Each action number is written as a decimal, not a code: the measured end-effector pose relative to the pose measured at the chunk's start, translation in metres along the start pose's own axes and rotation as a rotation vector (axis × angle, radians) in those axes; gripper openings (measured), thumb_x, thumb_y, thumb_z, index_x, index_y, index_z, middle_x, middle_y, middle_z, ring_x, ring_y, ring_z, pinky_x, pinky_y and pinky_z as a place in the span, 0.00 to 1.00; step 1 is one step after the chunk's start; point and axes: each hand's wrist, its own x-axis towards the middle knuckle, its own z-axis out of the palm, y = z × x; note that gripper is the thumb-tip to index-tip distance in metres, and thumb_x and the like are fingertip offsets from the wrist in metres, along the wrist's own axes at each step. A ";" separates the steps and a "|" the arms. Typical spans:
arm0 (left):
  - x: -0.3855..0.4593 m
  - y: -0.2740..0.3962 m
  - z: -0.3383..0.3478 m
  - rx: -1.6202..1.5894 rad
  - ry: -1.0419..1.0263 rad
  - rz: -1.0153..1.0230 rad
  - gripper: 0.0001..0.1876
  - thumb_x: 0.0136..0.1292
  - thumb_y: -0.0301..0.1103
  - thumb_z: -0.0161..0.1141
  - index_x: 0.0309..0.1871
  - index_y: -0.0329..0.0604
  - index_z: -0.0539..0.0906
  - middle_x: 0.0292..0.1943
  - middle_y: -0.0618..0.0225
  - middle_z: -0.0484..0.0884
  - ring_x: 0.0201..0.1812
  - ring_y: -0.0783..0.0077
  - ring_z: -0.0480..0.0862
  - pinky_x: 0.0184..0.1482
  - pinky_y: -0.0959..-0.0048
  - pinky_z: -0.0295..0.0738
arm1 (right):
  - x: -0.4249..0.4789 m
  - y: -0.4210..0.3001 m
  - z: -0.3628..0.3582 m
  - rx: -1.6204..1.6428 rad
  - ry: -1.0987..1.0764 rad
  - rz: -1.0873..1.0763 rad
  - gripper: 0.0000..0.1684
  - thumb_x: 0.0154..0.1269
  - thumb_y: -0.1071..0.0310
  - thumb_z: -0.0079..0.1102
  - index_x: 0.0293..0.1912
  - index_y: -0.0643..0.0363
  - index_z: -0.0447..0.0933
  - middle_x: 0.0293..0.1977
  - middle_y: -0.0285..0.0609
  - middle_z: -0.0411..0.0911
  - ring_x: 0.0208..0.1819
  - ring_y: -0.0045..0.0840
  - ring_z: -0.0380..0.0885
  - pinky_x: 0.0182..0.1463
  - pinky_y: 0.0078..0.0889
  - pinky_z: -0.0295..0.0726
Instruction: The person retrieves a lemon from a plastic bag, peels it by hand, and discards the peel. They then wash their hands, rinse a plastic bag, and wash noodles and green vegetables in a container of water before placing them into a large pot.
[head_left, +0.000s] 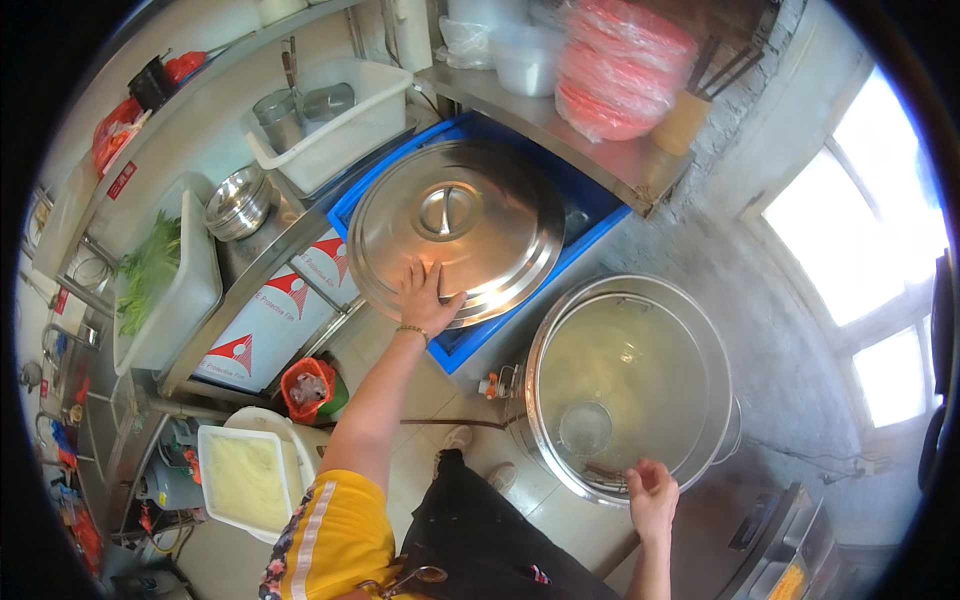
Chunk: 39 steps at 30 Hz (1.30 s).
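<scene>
My left hand (429, 300) lies spread, palm down, on the near edge of a large round steel lid (495, 217), which rests over a blue plastic crate (480, 330). At the near rim of a big steel stockpot (534, 375) is my right hand (651, 484), its fingers curled beside the end of a strainer's handle (606, 474); whether they grip it I cannot tell. The round strainer head (586, 427) sits in the pot's cloudy, yellowish liquid (645, 375).
A steel shelf (517, 112) holds pink stacks in plastic wrap (622, 67). To the left are a white tub (352, 142) with steel cups, steel bowls (240, 202) and a tub of leafy greens (154, 270). On the floor stand a lined bin (307, 390) and a square white container (247, 480).
</scene>
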 end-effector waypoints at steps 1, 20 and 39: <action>0.006 -0.001 0.001 0.015 -0.018 -0.007 0.43 0.54 0.60 0.57 0.69 0.46 0.61 0.70 0.43 0.51 0.72 0.46 0.46 0.71 0.54 0.38 | -0.002 0.003 -0.001 -0.014 -0.003 -0.017 0.14 0.55 0.71 0.63 0.41 0.68 0.77 0.28 0.45 0.81 0.32 0.23 0.80 0.40 0.24 0.76; 0.028 -0.025 0.015 -0.222 0.125 0.032 0.34 0.54 0.46 0.62 0.64 0.46 0.67 0.68 0.44 0.58 0.68 0.45 0.60 0.68 0.58 0.56 | -0.021 -0.002 -0.019 0.250 -0.043 0.080 0.07 0.58 0.76 0.61 0.37 0.69 0.76 0.29 0.41 0.79 0.33 0.18 0.75 0.40 0.22 0.74; -0.427 -0.348 -0.143 0.166 -0.177 -1.115 0.21 0.50 0.28 0.55 0.51 0.38 0.75 0.48 0.44 0.75 0.50 0.46 0.77 0.52 0.59 0.74 | -0.117 -0.136 0.143 0.069 -0.744 -0.332 0.10 0.56 0.74 0.63 0.39 0.66 0.80 0.29 0.45 0.81 0.30 0.22 0.80 0.36 0.23 0.77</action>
